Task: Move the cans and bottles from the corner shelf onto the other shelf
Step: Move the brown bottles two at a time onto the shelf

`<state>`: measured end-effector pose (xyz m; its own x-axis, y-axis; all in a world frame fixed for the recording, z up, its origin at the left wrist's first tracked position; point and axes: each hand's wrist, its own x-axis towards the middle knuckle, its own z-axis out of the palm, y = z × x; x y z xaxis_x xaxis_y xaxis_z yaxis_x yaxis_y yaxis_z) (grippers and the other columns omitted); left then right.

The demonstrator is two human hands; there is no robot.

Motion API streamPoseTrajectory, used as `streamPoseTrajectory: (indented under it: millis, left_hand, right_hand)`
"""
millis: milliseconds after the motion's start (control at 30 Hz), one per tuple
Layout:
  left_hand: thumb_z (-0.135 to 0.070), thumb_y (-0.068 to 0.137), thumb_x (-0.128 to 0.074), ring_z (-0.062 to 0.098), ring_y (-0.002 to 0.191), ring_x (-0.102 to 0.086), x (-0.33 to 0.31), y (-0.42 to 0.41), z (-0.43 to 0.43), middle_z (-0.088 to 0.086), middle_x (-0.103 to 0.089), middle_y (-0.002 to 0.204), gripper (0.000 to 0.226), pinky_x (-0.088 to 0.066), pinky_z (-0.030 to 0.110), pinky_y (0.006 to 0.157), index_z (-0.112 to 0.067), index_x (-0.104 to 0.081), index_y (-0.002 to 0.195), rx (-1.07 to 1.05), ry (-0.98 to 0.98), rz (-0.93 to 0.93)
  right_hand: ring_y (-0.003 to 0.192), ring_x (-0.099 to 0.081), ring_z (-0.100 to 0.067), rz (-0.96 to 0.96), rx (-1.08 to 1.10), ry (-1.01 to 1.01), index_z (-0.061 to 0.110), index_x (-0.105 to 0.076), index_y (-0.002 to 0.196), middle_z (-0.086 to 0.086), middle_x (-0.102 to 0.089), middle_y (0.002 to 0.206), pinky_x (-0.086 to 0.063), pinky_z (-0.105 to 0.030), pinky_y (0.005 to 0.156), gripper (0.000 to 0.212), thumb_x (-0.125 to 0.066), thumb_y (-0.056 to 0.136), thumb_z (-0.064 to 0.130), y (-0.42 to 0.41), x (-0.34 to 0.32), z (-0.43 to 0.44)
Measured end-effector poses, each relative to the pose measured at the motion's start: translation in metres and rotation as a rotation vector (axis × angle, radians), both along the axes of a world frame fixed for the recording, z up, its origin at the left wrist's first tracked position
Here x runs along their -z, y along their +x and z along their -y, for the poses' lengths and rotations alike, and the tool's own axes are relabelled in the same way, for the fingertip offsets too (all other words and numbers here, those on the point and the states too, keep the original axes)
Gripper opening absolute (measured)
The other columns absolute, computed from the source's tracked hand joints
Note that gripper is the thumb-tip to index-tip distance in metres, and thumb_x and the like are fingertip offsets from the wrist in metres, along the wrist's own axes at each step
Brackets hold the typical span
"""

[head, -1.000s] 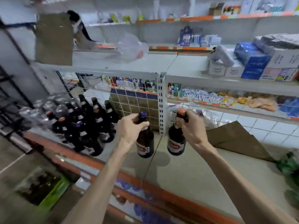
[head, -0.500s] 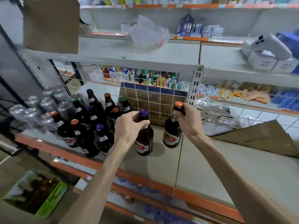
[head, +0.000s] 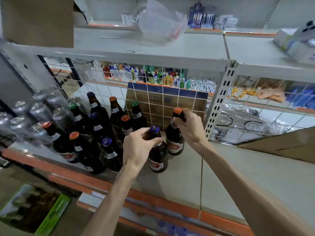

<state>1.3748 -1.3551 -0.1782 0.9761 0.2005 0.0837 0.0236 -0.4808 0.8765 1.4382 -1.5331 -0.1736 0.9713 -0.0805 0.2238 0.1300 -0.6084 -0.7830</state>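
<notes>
Left grip (head: 138,147) clamps the blue-capped beer bottle (head: 157,159), right grip (head: 190,126) the orange-capped beer bottle (head: 174,142) at 1 o'clock; a leftward swing risks toppling packed bottles (head: 95,133) at 9 o'clock

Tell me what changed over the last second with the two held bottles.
Both moved left, past the shelf seam, toward the standing bottles: the blue-capped bottle in the left hand, the orange-capped bottle in the right hand. Nothing was taken or released; both hands grip the necks as before. The standing bottles stayed put.
</notes>
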Motion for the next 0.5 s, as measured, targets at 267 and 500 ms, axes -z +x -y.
streamPoseTrajectory:
  millis: [267,500]
  left_hand:
    - [-0.028,0.067,-0.091,-0.002,0.088,-0.071,0.014,0.010,-0.007,-0.016,-0.077,0.089,0.040,-0.059,0.031,0.088,-0.028,-0.078,0.104,0.005,-0.069,-0.022]
    - [-0.023,0.067,-0.091,-0.002,0.091,-0.072,0.017,0.019,-0.009,-0.016,-0.077,0.091,0.042,-0.058,0.031,0.090,-0.026,-0.078,0.107,0.006,-0.118,-0.019]
  right_hand:
    - [0.088,-0.065,-0.020,-0.031,-0.069,0.029,0.016,-0.063,0.094,-0.003,-0.071,0.095,-0.053,-0.033,0.075,0.002,-0.062,0.093,0.016,0.029,0.021,-0.019]
    - [0.088,-0.064,-0.017,0.003,-0.115,0.045,0.011,-0.065,0.101,-0.002,-0.070,0.096,-0.045,-0.025,0.071,0.009,-0.062,0.093,0.015,0.049,0.025,-0.032]
